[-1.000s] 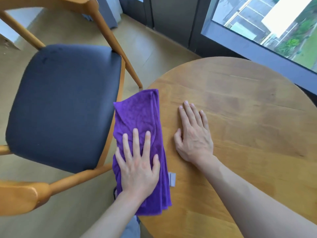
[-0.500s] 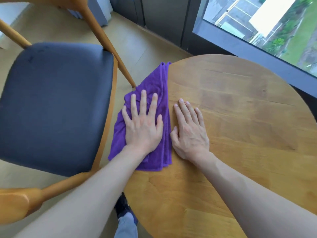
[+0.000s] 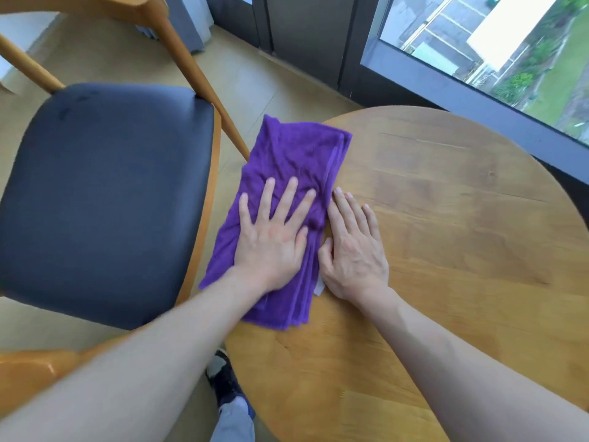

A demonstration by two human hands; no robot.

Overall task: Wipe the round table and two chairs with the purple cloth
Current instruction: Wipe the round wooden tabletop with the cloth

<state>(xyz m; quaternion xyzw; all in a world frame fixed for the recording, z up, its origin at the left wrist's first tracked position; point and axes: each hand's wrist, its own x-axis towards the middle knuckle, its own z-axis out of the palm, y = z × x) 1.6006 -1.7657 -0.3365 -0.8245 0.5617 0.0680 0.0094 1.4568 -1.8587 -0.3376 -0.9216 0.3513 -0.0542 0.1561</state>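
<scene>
Under the flat-fingered left hand, the purple cloth is lying pressed for wiping the bench, while the right hand, fingers straight and empty, is bracing beside it.

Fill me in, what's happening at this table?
A person is wiping the round table near its left edge. The left hand presses flat on the folded purple cloth, part of which hangs past the rim towards the chair. The right hand rests flat on the bare wood beside the cloth. Only one chair is in view.
</scene>
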